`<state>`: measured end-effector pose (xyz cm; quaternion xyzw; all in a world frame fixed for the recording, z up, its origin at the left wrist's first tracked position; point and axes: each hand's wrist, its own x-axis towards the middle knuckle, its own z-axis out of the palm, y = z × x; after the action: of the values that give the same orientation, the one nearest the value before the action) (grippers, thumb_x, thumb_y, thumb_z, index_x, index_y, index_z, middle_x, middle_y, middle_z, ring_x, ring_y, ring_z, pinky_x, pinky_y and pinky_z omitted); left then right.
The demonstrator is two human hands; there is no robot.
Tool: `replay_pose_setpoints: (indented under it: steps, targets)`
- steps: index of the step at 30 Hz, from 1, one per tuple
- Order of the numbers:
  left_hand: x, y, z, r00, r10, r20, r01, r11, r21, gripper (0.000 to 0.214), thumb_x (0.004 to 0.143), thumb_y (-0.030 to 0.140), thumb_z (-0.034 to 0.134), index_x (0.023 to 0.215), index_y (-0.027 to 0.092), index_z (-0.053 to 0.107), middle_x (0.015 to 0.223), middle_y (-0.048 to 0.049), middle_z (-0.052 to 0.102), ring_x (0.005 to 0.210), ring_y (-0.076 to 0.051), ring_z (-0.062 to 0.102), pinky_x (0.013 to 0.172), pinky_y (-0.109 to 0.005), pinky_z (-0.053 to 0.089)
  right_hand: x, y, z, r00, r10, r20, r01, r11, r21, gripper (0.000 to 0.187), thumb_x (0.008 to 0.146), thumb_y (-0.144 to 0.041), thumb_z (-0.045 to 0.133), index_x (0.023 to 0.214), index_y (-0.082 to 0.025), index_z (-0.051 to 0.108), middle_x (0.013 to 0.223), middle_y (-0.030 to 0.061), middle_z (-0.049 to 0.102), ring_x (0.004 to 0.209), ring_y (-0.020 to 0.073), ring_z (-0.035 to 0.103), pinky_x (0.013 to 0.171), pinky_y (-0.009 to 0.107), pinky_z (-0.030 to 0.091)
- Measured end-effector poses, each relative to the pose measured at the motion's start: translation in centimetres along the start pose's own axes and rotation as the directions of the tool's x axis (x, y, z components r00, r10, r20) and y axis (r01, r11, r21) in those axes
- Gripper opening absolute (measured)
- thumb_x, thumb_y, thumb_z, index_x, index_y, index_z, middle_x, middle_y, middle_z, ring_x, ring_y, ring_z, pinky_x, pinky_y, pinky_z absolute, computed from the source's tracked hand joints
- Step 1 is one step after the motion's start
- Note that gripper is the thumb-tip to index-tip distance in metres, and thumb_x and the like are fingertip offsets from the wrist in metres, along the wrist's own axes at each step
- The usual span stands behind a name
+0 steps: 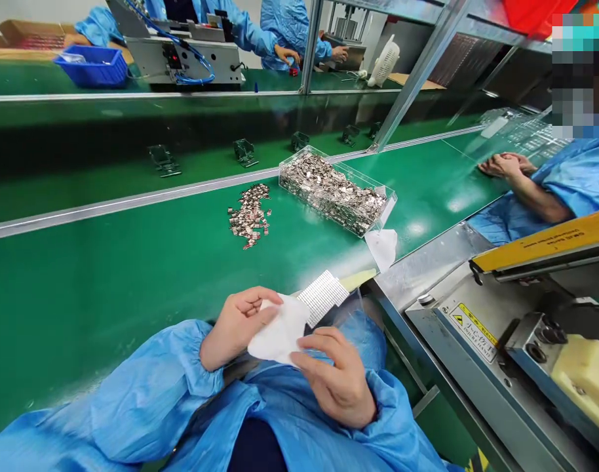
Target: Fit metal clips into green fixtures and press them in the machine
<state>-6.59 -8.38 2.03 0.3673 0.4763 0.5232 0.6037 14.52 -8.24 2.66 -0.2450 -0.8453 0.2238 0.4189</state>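
Evidently for control, left hand (240, 321) pinches the sheet (282, 334) at ten o'clock, right hand (337, 381) at four, just before the gown (289, 400). From it: pile (250, 215) at twelve, box (333, 190) at one, presumably for reach.

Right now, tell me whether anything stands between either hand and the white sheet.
Nothing visible does: the left hand and right hand both touch the white sheet. The gridded piece shows beyond it, outside both grips.
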Motion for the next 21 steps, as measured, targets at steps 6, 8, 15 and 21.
replay_pose_setpoints:
  steps: [6, 8, 15, 21]
  targets:
    - [-0.4, -0.5, 0.3, 0.993, 0.1, -0.069, -0.09, 0.987, 0.132, 0.025, 0.072, 0.033, 0.078, 0.084, 0.015, 0.065, 0.07, -0.0018, 0.067, 0.058, -0.011, 0.058, 0.052, -0.019, 0.046, 1.2, 0.4, 0.5, 0.917, 0.394, -0.053, -0.372, 0.897, 0.239, 0.021, 0.092, -0.017, 0.058, 0.111, -0.022, 0.066, 0.093, 0.0057, 0.07, 0.082, 0.0185, 0.066, 0.071, 0.03, 0.055]
    - [-0.7, -0.7, 0.4, 0.988, 0.147, -0.05, -0.138, 0.977, 0.162, 0.02, 0.075, 0.029, 0.075, 0.085, 0.015, 0.064, 0.072, -0.0017, 0.066, 0.061, -0.01, 0.058, 0.053, -0.018, 0.047, 1.5, 0.5, 0.7, 0.856, 0.515, -0.045, -0.478, 0.821, 0.312, 0.02, 0.091, -0.021, 0.061, 0.111, -0.02, 0.065, 0.088, 0.0045, 0.07, 0.075, 0.0173, 0.066, 0.065, 0.027, 0.055]
    - [-1.2, -0.9, 0.5, 0.984, 0.167, 0.053, -0.174, 0.967, 0.186, 0.033, 0.082, 0.023, 0.07, 0.111, 0.021, 0.056, 0.078, 0.0022, 0.061, 0.059, -0.007, 0.056, 0.051, -0.014, 0.045, 1.2, 0.5, 0.9, 0.897, 0.417, -0.147, -0.401, 0.907, 0.127, 0.015, 0.091, -0.014, 0.06, 0.096, -0.022, 0.071, 0.084, 0.0027, 0.072, 0.074, 0.0168, 0.067, 0.067, 0.027, 0.054]
    - [-1.3, -1.4, 0.2, 0.959, 0.247, 0.14, -0.276, 0.927, 0.256, 0.038, 0.085, 0.022, 0.068, 0.12, 0.022, 0.052, 0.075, 0.003, 0.058, 0.059, -0.007, 0.053, 0.053, -0.014, 0.045, 0.8, 0.6, 0.6, 0.92, 0.32, -0.226, -0.329, 0.944, 0.0, 0.021, 0.089, -0.009, 0.06, 0.101, -0.023, 0.07, 0.09, 0.0049, 0.072, 0.081, 0.0192, 0.068, 0.072, 0.031, 0.055]
